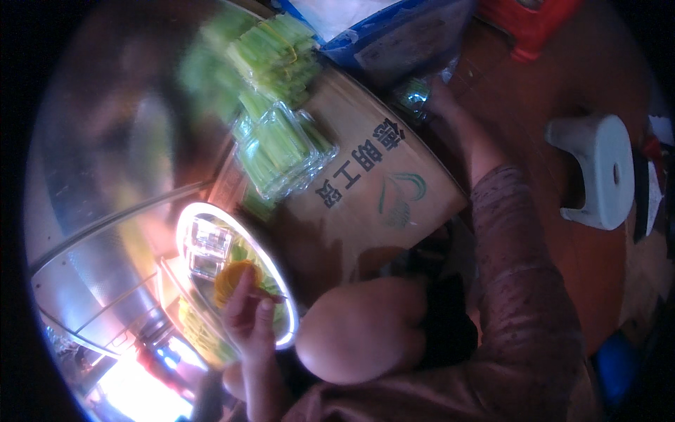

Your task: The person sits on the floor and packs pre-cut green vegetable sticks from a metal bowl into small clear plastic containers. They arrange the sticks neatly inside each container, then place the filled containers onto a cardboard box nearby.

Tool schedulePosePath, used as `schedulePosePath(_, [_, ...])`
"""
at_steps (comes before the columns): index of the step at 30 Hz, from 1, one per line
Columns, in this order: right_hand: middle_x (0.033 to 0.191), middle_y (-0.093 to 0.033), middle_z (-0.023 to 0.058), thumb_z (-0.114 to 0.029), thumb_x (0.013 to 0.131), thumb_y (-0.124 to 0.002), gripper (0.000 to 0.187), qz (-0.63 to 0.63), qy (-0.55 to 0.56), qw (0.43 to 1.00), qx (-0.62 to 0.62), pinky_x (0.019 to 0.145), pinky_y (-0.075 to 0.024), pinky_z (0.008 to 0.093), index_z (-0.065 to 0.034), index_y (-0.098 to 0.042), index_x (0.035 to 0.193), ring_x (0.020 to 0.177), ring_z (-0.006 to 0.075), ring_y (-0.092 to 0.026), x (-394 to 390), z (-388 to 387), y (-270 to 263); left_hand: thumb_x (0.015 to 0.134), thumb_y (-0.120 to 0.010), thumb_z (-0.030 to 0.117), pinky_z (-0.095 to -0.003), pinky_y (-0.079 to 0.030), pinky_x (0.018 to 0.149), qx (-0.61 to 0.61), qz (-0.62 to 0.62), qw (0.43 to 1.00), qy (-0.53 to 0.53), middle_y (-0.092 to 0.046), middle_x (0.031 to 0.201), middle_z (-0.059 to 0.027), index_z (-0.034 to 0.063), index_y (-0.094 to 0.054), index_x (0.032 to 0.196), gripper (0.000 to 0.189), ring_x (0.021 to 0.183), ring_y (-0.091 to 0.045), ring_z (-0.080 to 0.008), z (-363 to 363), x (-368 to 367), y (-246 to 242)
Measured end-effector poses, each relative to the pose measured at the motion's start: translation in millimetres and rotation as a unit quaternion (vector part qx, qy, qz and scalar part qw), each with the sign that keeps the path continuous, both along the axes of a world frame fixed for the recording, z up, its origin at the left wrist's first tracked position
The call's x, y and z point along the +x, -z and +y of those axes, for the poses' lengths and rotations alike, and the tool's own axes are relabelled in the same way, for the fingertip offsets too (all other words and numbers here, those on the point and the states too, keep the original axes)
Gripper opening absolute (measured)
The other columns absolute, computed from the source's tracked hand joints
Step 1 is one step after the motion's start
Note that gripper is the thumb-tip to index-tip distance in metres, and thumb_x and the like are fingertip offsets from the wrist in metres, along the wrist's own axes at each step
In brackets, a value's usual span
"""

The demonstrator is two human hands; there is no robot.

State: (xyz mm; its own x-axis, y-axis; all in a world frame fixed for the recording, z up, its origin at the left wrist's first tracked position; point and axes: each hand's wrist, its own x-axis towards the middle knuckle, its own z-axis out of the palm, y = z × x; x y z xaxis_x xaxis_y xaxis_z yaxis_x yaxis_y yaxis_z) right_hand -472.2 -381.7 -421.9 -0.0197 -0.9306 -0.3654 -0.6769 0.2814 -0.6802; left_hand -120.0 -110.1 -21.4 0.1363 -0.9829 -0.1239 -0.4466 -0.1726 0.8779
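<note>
My left hand [252, 316] is over the near side of a white-rimmed basin [287, 295], thumb and fingers apart. One fingertip lies over a yellow-orange coil [232, 279], perhaps rubber bands; whether it touches is unclear. Clear plastic trays [208, 248] and green stalks share the basin. My right arm reaches past a cardboard carton, and my right hand [442, 100] grips a shiny plastic-wrapped pack [415, 97] with green inside; the fingers are partly hidden. On the carton [364, 205] sit wrapped trays of cut green stalks [282, 150] and banded stalk bundles [274, 50].
A blue-edged box with a white lining [385, 47] stands at the far end. To the right are a white plastic stool [606, 169] and a red plastic item [527, 26] on the brown floor. My bare knee [364, 329] is between basin and carton. Bright glare fills the lower left.
</note>
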Motion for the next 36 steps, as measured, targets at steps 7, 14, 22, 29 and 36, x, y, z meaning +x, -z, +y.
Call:
schedulePosePath(7, [0.122, -0.059, 0.0197, -0.028, 0.058, -0.086, 0.087, -0.015, -0.052, 0.998, 0.042, 0.094, -0.0463, 0.0382, -0.003, -0.046, 0.131, 0.113, 0.0321, -0.056, 2, -7, -14, 0.087, -0.066, 0.008, -0.0283, -0.057, 0.071, 0.005, 0.005, 1.0, -0.006, -0.059, 0.101, -0.0043, -0.0019, -0.05, 0.131, 0.048, 0.079, -0.057, -0.0091, 3, 0, 1])
schedulePosePath(14, [0.113, -0.063, 0.015, -0.018, 0.063, -0.085, 0.065, -0.012, -0.003, 0.999, 0.052, 0.091, -0.0473, 0.0352, -0.0005, -0.057, 0.119, 0.107, 0.0262, -0.059, 2, -3, -24, 0.087, -0.065, 0.006, -0.0288, -0.057, 0.071, 0.004, -0.003, 1.0, -0.005, -0.059, 0.098, -0.0037, -0.0024, -0.05, 0.131, 0.047, 0.079, -0.056, -0.0093, -1, -3, 1])
schedulePosePath(22, [0.108, -0.065, 0.0115, -0.012, 0.062, -0.083, 0.062, -0.09, -0.063, 0.99, 0.093, 0.087, -0.0482, 0.0343, -0.0027, -0.058, 0.118, 0.1, 0.0236, -0.061, 0, -9, -8, 0.088, -0.064, 0.007, -0.0297, -0.057, 0.073, -0.002, 0.007, 1.0, -0.009, -0.059, 0.101, -0.0058, -0.0034, -0.051, 0.13, 0.046, 0.078, -0.057, -0.01, -3, -6, 3])
schedulePosePath(29, [0.102, -0.066, 0.0109, -0.011, 0.062, -0.081, 0.057, -0.125, -0.06, 0.989, 0.043, 0.084, -0.0493, 0.0346, -0.0029, -0.056, 0.113, 0.095, 0.0224, -0.061, 20, 7, -59, 0.088, -0.066, 0.012, -0.0309, -0.058, 0.074, -0.005, -0.001, 0.999, -0.035, -0.062, 0.099, -0.0093, -0.0033, -0.051, 0.129, 0.047, 0.079, -0.06, -0.0122, -3, -7, 3])
schedulePosePath(36, [0.108, -0.064, 0.0074, -0.01, 0.079, -0.071, 0.042, -0.34, 0.076, 0.937, -0.022, 0.085, -0.0489, 0.0336, -0.0042, -0.055, 0.117, 0.097, 0.0195, -0.061, -41, 28, -43, 0.089, -0.065, 0.018, -0.0289, -0.056, 0.067, -0.026, -0.039, 0.999, -0.028, -0.06, 0.096, -0.0069, -0.0044, -0.05, 0.13, 0.049, 0.076, -0.056, -0.0103, -7, -7, 3])
